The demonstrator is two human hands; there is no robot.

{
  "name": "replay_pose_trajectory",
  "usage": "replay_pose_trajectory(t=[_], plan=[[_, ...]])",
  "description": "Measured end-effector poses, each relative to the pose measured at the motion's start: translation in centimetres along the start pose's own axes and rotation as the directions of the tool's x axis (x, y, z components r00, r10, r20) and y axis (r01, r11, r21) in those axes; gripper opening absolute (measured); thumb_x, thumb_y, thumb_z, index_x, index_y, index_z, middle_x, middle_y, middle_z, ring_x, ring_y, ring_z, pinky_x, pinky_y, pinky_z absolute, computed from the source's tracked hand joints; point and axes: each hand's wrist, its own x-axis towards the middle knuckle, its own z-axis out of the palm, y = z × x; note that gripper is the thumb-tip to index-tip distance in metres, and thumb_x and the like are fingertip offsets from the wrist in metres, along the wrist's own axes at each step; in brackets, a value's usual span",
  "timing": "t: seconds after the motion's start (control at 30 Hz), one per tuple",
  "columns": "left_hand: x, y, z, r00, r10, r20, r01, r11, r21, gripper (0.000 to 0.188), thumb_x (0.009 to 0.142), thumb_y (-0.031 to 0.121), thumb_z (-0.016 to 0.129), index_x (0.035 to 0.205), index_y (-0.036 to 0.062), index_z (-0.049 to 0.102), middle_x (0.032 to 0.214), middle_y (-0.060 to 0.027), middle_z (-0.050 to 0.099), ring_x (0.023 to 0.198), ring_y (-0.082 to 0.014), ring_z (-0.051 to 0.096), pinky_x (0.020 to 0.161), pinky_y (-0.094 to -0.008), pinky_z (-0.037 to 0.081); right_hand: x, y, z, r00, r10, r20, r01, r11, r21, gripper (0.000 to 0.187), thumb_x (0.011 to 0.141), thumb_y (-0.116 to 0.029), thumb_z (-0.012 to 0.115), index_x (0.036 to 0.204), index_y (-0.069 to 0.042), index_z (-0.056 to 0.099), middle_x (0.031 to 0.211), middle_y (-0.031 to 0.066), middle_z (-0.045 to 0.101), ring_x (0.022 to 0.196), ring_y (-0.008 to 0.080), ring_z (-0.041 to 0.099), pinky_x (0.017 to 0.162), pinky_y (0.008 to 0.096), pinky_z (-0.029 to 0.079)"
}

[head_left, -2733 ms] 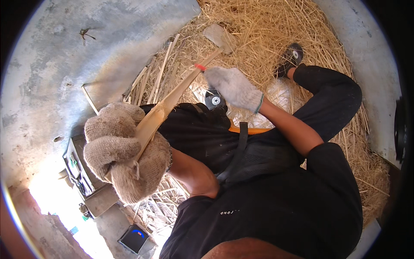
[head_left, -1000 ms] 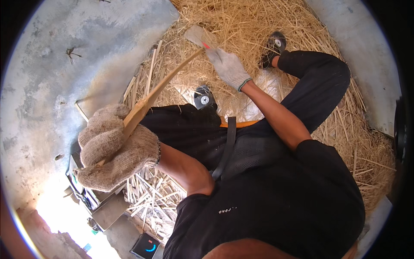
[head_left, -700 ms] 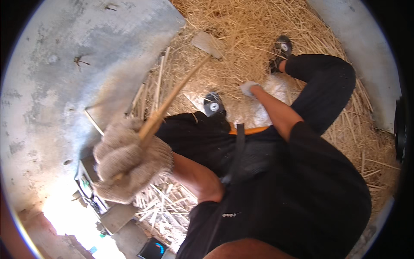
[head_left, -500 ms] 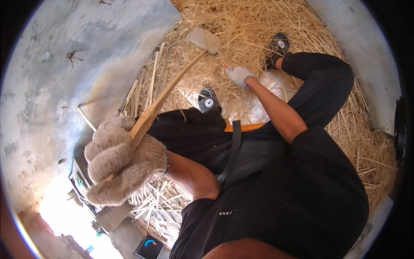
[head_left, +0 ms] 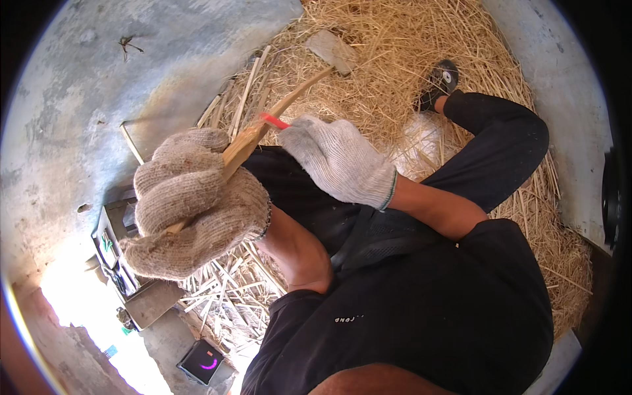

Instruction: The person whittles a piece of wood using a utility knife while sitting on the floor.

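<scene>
Stained grey wall [head_left: 72,125] curves along the left, cut off at the edge of view, with a glaring patch [head_left: 76,296] low down where detail washes out. Next comes the gloved left hand [head_left: 197,204], fingers clamped on a wooden strip [head_left: 245,146]. That strip is held aslant near the black-clad leg [head_left: 299,204], its long axis running lower left to upper right; the tapered tip points up toward a grey slab [head_left: 329,49] on the straw [head_left: 395,39], and the hand hides the lower stretch except a small bit past the fingers. Beside its middle, a red piece [head_left: 274,121] juts from the gloved right hand [head_left: 339,161]; whether it touches the wood I cannot tell. Those fingers are together around it, hiding the rest. Farther right, a dark shoe [head_left: 434,89] sits amid the straw
</scene>
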Motion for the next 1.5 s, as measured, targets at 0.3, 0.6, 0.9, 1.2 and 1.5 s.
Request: replay_pose_trajectory(t=[0.3, 0.6, 0.9, 1.2, 1.5], plan=[[0.1, 0.2, 1.0, 0.999, 0.012, 0.04, -0.009, 0.996, -0.085, 0.066, 0.103, 0.057, 0.027, 0.069, 0.0066, 0.053, 0.059, -0.0078, 0.055, 0.045, -0.021, 0.059, 0.039, -0.0359, 0.057, 2.0, 6.9, -1.4, 0.981, 0.155, -0.114, -0.175, 0.967, -0.184, 0.037, 0.101, -0.027, 0.052, 0.113, 0.007, 0.061, 0.095, 0.0258, 0.069, 0.092, 0.0392, 0.068, 0.076, 0.0418, 0.056], [0.0, 0.6, 0.4, 0.991, 0.084, 0.103, -0.063, 0.979, -0.194, 0.06, 0.099, 0.055, 0.042, 0.075, 0.0028, 0.058, 0.061, -0.0105, 0.059, 0.054, -0.0244, 0.061, 0.048, -0.0399, 0.058, -1.8, 1.3, 0.9, 0.995, -0.079, -0.067, 0.083, 0.995, 0.061, 0.026, 0.099, -0.023, 0.055, 0.1, 0.002, 0.063, 0.074, 0.0246, 0.062, 0.07, 0.0413, 0.065, 0.057, 0.0445, 0.047], [1.7, 0.1, 2.0, 0.927, 0.275, 0.256, -0.283, 0.959, -0.006, 0.038, 0.106, 0.04, 0.033, 0.08, 0.0124, 0.038, 0.055, -0.0051, 0.054, 0.043, -0.0154, 0.061, 0.033, -0.0277, 0.055, -0.4, 22.4, -1.7, 0.937, 0.327, -0.123, -0.34, 0.772, -0.536, 0.049, 0.102, -0.043, 0.036, 0.118, -0.002, 0.057, 0.092, 0.0271, 0.067, 0.084, 0.0443, 0.066, 0.066, 0.0505, 0.052], [-0.1, 0.1, -0.4, 0.991, -0.121, 0.064, 0.124, 0.992, -0.036, 0.074, 0.098, 0.068, 0.023, 0.063, 0.0097, 0.053, 0.055, -0.0042, 0.048, 0.044, -0.0213, 0.059, 0.04, -0.0373, 0.058, 0.4, 5.3, -0.7, 0.993, -0.012, -0.121, 0.006, 0.999, -0.049, 0.052, 0.101, -0.048, 0.043, 0.118, -0.003, 0.063, 0.063, 0.0192, 0.06, 0.06, 0.0338, 0.065, 0.058, 0.0427, 0.051], [-0.2, 0.8, 1.0, 0.997, 0.016, 0.077, -0.027, 0.988, 0.149, 0.054, 0.103, 0.053, 0.027, 0.073, 0.0109, 0.042, 0.048, -0.0046, 0.046, 0.038, -0.0195, 0.055, 0.034, -0.0329, 0.056, 3.3, 16.8, 0.2, 0.991, 0.066, -0.117, -0.117, 0.853, -0.509, 0.055, 0.103, -0.046, 0.032, 0.109, -0.003, 0.066, 0.082, 0.0256, 0.067, 0.08, 0.0422, 0.066, 0.069, 0.0493, 0.052]])
